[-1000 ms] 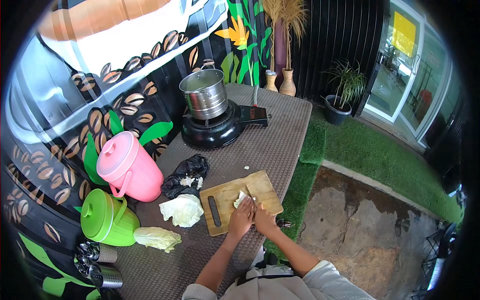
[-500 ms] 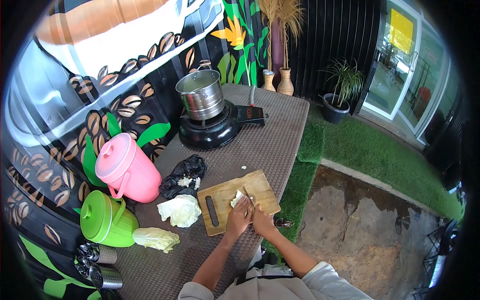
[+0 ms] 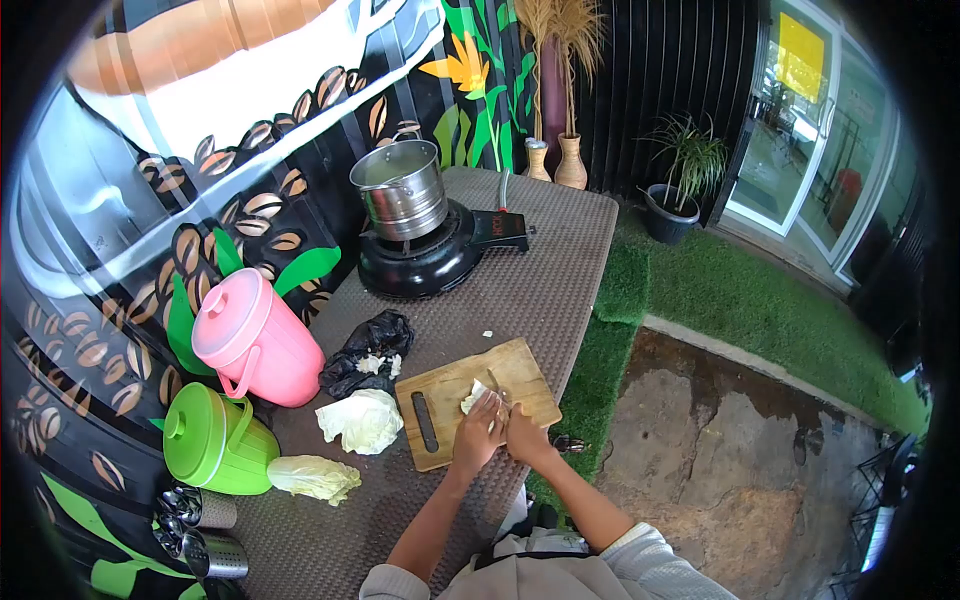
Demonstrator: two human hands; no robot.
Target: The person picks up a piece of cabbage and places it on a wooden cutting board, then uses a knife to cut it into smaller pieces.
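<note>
A wooden cutting board (image 3: 455, 376) lies at a slant near the table's right edge. On it my left hand (image 3: 480, 430) presses down on a small pale piece of cabbage (image 3: 474, 396), fingers together. My right hand (image 3: 526, 437), closed round the handle of a knife (image 3: 496, 384), is just right of my left hand. Only part of the thin blade shows, beside the cabbage piece. Left of the board sit a large pale cabbage chunk (image 3: 362, 421) and a longer leafy piece (image 3: 315, 479).
Behind the board, a steel pot (image 3: 405, 200) stands on a black portable stove (image 3: 415, 268). A black plastic bag (image 3: 372, 342) with scraps, a pink jug (image 3: 262, 340), a green jug (image 3: 222, 445) and utensil holders (image 3: 215, 555) line the left side.
My right hand and the knife have shifted very slightly, and less of the blade shows. My left hand stays on the cabbage piece.
</note>
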